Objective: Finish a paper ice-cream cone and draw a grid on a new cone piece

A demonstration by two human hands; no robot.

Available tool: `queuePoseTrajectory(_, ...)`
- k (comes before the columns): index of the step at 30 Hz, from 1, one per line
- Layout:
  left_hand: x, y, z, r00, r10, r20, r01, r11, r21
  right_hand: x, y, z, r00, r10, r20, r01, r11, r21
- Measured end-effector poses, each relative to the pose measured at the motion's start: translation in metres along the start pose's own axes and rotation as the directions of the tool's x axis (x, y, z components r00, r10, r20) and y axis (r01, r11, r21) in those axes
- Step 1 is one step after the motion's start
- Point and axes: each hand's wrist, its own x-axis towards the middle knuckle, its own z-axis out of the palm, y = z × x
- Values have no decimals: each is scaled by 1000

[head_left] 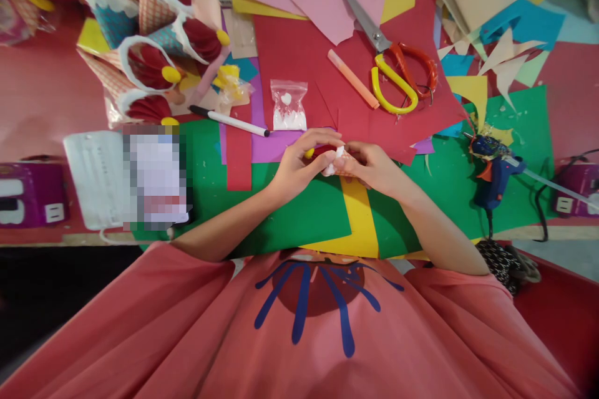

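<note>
Both hands meet over the green sheet at the middle of the table, around a small checked fabric cone (345, 164). It has a white trim, a dark red part and a yellow tip, like the larger pieces at the upper left. My left hand (302, 162) grips the trimmed, red end with its fingers curled. From the other side, my right hand (378, 169) pinches the checked part between thumb and fingers. The fingers hide much of the cone. Just beyond my left hand lies a small zip bag (289, 106) with white heart-shaped pieces.
Large scissors (381, 43) and an orange stick (353, 79) lie on red sheets. A glue gun (496, 174) is at the right among scraps. A white pen (229, 120), a blurred phone (156, 177) and several checked cones (156, 9) are on the left.
</note>
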Motion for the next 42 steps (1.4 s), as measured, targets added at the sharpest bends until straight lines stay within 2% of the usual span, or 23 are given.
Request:
queuePoseTrajectory(16,0,0,0,1000,-20,-13,20,1000,-7,0,-1,1,1000,8,-29,-9,1000,-26)
queuePoseTrajectory(30,1,-1,0,1000,-13,-15,12,1000,-29,0,-3,-2,1000,-3,4,3,999,44)
queuePoseTrajectory(36,2,-2,-2,996,6,-91,-12,998,-63,1,-4,-10,988,-2,155,-20,989,144)
queuePoseTrajectory(42,4,-9,-4,980,-86,-179,61,988,-142,-1,-5,-13,994,-31,105,9,980,196)
